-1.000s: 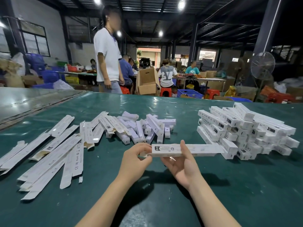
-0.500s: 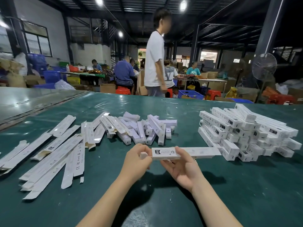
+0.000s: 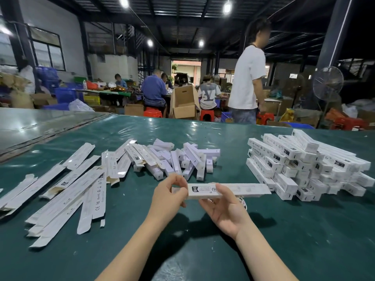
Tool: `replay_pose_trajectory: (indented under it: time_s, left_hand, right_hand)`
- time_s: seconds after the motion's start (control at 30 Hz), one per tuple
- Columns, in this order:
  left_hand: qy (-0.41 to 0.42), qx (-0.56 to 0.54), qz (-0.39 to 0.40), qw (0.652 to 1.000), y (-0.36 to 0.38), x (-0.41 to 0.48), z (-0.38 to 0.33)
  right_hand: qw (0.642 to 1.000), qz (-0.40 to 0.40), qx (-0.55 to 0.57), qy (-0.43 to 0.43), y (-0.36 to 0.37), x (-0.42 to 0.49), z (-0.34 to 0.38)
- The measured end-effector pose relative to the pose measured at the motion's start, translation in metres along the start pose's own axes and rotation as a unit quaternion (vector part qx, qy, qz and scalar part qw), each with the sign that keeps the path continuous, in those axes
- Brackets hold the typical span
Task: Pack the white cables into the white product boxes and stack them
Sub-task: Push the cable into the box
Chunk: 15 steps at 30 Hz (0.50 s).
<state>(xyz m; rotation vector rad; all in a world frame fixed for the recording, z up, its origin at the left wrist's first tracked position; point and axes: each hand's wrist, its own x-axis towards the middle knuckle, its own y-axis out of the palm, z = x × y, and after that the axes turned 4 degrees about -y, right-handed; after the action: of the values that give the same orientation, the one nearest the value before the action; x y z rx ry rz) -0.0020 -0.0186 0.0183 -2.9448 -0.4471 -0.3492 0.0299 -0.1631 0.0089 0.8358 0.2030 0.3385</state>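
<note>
Holding one long white product box (image 3: 227, 190) level just above the green table (image 3: 304, 240), left hand (image 3: 168, 196) pinched its left end, right hand (image 3: 225, 209) gripped the middle from underneath. Three heaps sat behind: flat sleeves (image 3: 67, 185) left, small boxes (image 3: 176, 159) centre, packed stack (image 3: 304, 165) right, too many to count.

A flat white carton (image 3: 94, 201) reads "CE FC RoHS".

Single head-worn wide-angle view, facing forward and down, close over the green table (image 3: 284, 250), workshop beyond
</note>
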Motion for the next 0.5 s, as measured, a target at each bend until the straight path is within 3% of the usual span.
replay_pose_trajectory:
  time_s: [0.1, 0.17, 0.23, 0.33, 0.5]
  left_hand:
    - [0.071, 0.058, -0.085, 0.992, 0.0112, -0.0041, 0.0026]
    - [0.06, 0.014, -0.136, 0.989, 0.0127, -0.0017, 0.0009]
    - [0.004, -0.113, -0.118, 0.987, 0.0101, 0.0011, -0.0005]
    - [-0.044, -0.263, -0.029, 0.963, 0.006, 0.0035, 0.0009]
    - [-0.024, -0.228, -0.042, 0.972, 0.0085, 0.0027, 0.0044]
  right_hand:
    - [0.999, -0.005, 0.026, -0.028, 0.0016, 0.0016, -0.0048]
    - [0.998, 0.0, 0.03, -0.046, 0.0026, 0.0018, -0.0075]
    - [0.998, 0.001, 0.017, -0.065, 0.0037, 0.0019, -0.009]
    - [0.996, -0.003, 0.024, -0.085, 0.0038, 0.0024, -0.0083]
    - [0.996, 0.001, 0.024, -0.089, 0.0029, 0.0018, -0.0078]
